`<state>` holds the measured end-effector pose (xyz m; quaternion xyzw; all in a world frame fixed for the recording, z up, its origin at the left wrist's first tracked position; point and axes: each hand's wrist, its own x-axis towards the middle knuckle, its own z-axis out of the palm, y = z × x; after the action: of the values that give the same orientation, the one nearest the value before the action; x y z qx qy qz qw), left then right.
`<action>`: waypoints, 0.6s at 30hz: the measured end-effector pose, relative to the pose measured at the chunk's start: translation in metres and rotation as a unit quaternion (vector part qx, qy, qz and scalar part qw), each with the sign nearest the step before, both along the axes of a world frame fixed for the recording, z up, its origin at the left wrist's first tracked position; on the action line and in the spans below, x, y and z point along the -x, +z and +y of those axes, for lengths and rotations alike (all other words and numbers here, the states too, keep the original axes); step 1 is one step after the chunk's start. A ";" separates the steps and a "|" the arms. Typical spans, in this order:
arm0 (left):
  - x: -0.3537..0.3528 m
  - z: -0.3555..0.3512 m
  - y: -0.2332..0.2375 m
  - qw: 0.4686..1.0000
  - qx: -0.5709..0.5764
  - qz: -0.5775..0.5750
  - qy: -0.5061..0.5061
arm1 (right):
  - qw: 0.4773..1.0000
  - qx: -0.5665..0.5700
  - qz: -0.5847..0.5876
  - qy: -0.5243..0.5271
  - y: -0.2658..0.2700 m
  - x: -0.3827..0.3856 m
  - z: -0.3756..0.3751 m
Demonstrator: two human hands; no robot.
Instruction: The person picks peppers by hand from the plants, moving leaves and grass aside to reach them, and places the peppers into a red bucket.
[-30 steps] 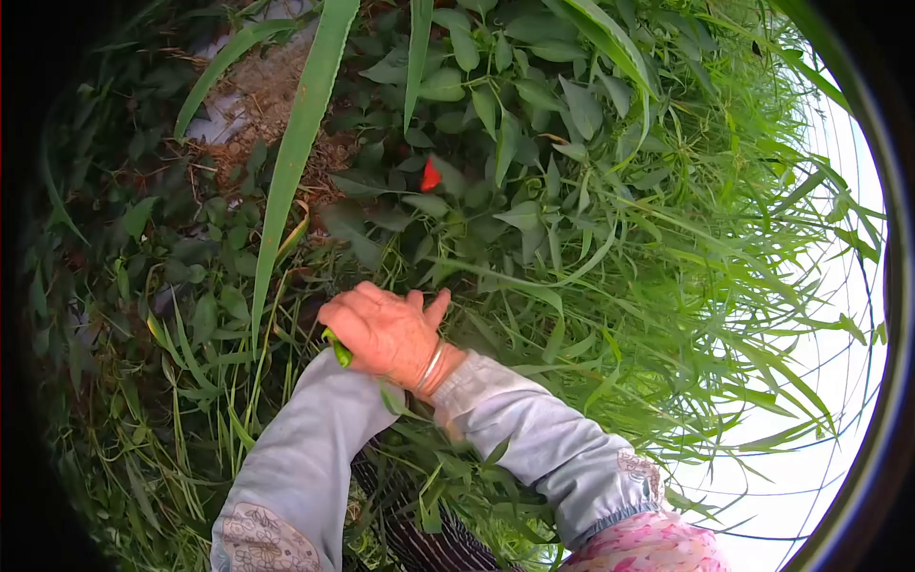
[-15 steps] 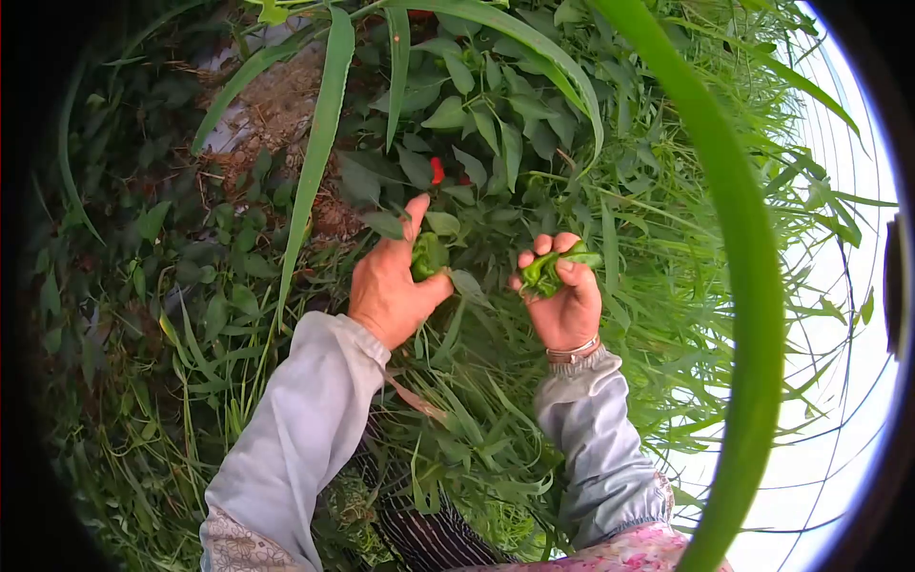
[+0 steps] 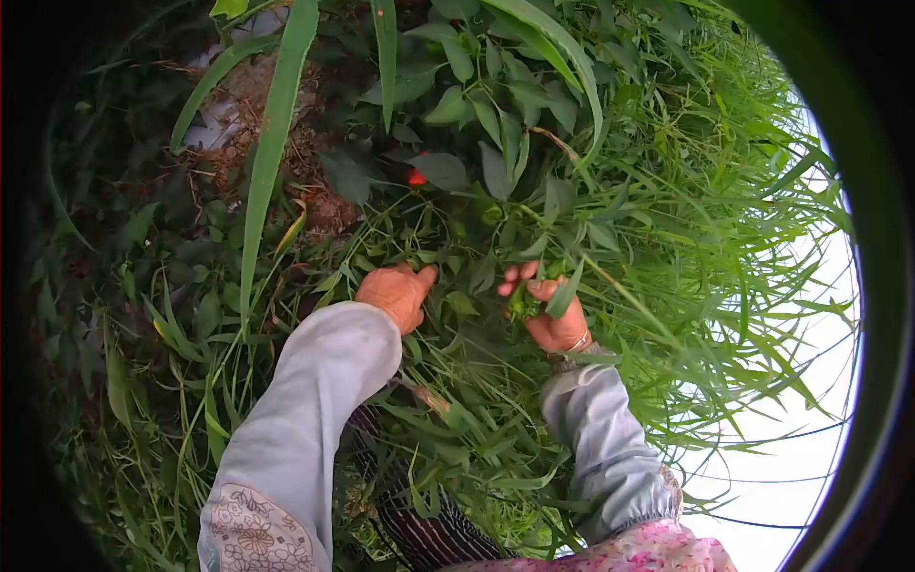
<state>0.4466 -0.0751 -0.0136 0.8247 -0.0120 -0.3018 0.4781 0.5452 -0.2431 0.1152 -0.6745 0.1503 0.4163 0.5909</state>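
My left hand [image 3: 394,294] is closed among the stems and leaves of a pepper plant [image 3: 457,105], its back toward me. Its fingers point into the foliage, and whatever they hold is hidden. My right hand [image 3: 556,326] is curled, palm up, around green peppers [image 3: 520,305]; a leaf crosses in front of the thumb. Above my left hand, a small red pepper [image 3: 416,177] shows partly behind a dark leaf.
Long grass blades [image 3: 272,153] hang close in front on the left, and a wide blurred blade [image 3: 839,124] arcs along the right. Bare soil with dry stalks [image 3: 272,124] shows at upper left. Striped dark cloth [image 3: 434,529] lies below, between my sleeves.
My left hand has gone from spread around a green pepper to closed in the foliage, and that pepper is out of sight. My right hand sits slightly lower, still with peppers.
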 end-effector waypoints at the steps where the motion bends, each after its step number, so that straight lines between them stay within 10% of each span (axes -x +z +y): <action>1: 0.006 0.002 -0.004 1.000 -0.002 -0.001 0.000 | 0.998 0.041 -0.037 0.005 -0.003 -0.002 0.000; 6: 0.013 -0.001 -0.015 0.998 -0.012 -0.054 0.030 | 0.931 0.208 -0.110 0.279 -0.052 0.001 -0.016; 10: 0.004 -0.003 -0.002 0.999 -0.005 -0.044 0.024 | 0.953 0.198 -0.186 0.134 -0.078 -0.011 0.012; 13: 0.006 -0.008 -0.003 0.996 -0.011 -0.072 0.048 | 0.711 0.539 -0.314 0.324 -0.080 -0.021 0.043; 17: 0.006 -0.022 -0.005 0.993 -0.047 -0.091 0.060 | 0.567 0.492 -0.397 0.527 -0.117 -0.052 0.030; 18: 0.008 -0.026 -0.007 0.991 -0.061 -0.095 0.066 | 0.641 0.558 -0.314 0.423 -0.102 -0.041 0.056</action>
<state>0.4386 -0.1013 -0.0201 0.8763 0.0152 -0.1899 0.4424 0.5857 -0.1868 0.0131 -0.9565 -0.1427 0.2212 -0.1261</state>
